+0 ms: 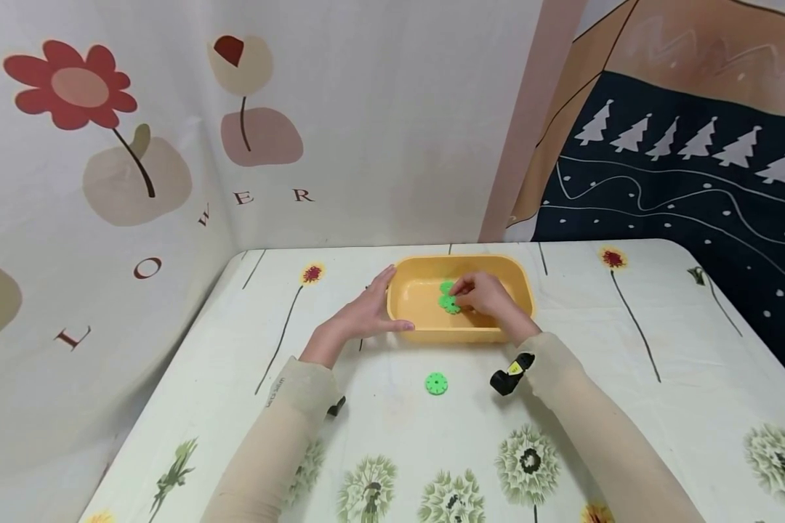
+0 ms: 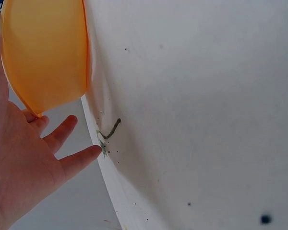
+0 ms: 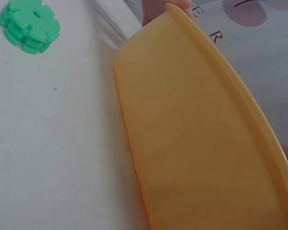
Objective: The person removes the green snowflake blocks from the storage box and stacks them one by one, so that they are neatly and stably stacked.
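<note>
Yellow basin (image 1: pixel 461 336) with green discs (image 1: pixel 445 300) inside, near the far edge of the bench (image 1: pixel 628 327)

Right grip (image 1: pixel 486 296) dips in, fingertips pinched on the discs; left grip (image 1: pixel 368 311), fingers spread apart, touches the basin's left end. One green stack (image 1: pixel 436 383) sits off the near side. Flower-printed bench extends past both ends; a printed backdrop (image 1: pixel 379 174) rises behind the far edge.

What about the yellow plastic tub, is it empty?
No, green notched discs are inside the yellow plastic tub, at the right hand's fingertips.
</note>
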Demonstrator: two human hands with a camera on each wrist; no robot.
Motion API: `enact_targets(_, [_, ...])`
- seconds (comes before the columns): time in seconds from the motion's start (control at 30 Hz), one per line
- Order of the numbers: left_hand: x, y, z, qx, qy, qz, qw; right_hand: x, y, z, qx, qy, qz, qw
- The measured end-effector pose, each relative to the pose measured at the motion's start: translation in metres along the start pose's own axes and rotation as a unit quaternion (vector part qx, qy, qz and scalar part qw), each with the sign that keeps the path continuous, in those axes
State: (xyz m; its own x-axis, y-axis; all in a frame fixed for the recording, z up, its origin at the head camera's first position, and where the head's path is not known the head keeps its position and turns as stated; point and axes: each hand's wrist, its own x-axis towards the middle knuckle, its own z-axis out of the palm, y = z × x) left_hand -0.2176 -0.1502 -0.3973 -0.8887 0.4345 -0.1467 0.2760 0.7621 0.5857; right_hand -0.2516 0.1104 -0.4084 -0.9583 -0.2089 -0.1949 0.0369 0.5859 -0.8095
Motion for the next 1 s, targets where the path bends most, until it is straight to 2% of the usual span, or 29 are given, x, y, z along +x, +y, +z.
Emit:
enact_targets(0.27, [-0.0008,-0.0013,-0.0015,0.001,0.000,-0.001,1.0000,0.0010,-0.0026,0.0002,0.030,0.002,0.009,0.9995])
enact_targets(0.5, [-0.0021,-0.0018,-0.0021,0.000,0.001,-0.001,1.0000,-0.0001,-0.0036,0.0013,0.037,-0.007,-0.005,0.9993])
enact_targets(0.73, [-0.0028,-0.0010,-0.0028,-0.001,0.000,-0.001,1.0000,-0.0023,-0.0058,0.0012,0.035,-0.011,0.005,0.9993])
enact_targets(1.0, [-0.0011,-0.0005,-0.0009,0.001,0.000,0.004,1.0000,-0.0070,-0.0069,-0.0021,0.081,-0.010,0.003,0.9967])
